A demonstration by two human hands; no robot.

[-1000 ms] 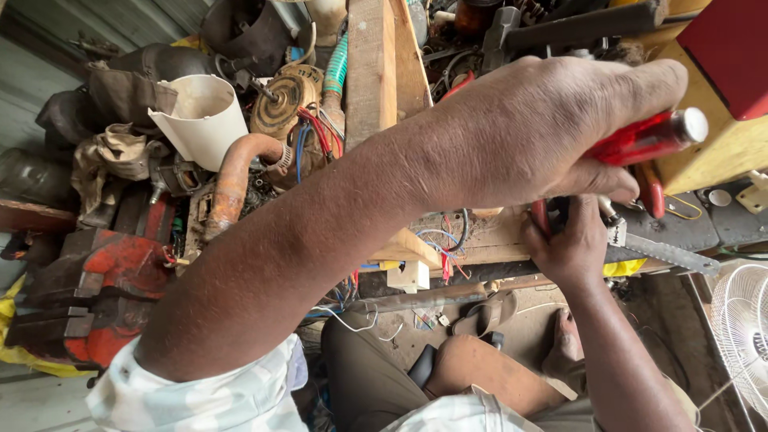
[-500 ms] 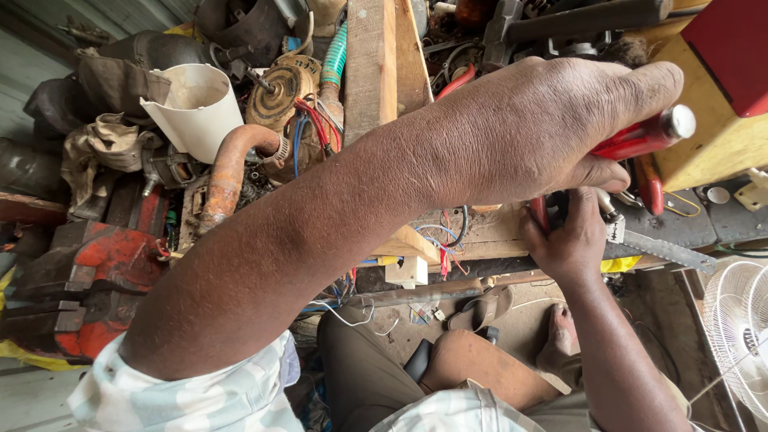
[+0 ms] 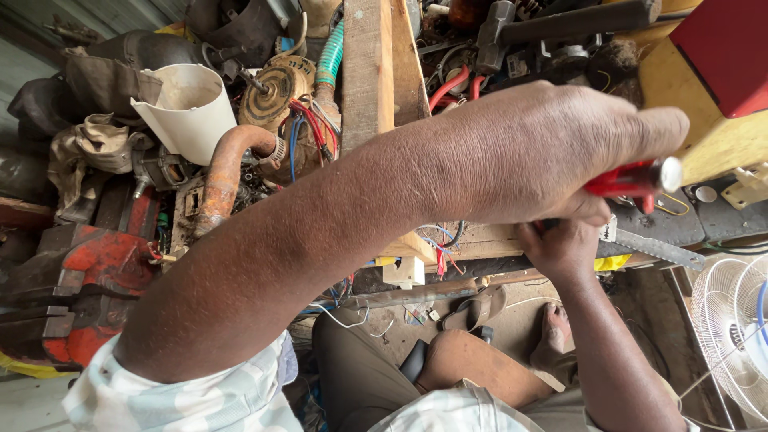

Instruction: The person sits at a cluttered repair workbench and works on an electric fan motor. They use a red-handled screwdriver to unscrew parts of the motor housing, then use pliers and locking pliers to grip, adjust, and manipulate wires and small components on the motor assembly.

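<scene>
Left hand (image 3: 536, 152) wraps the red-handled screwdriver (image 3: 632, 178), held over the bench edge. Right hand (image 3: 560, 244) below it is closed on something I can't make out. Tip hidden: it could slip toward those fingers. Since earlier, view shifted slightly; grip unchanged. White bucket (image 3: 188, 108) behind.

Left hand (image 3: 552, 152) covers most of the red-handled tool (image 3: 632, 178); its working tip is hidden. Right hand (image 3: 560, 248) sits under the left, so whatever it grips can't be told. White fan (image 3: 732, 320) is cut off by the right edge, red box (image 3: 732, 48) by the top corner.
</scene>
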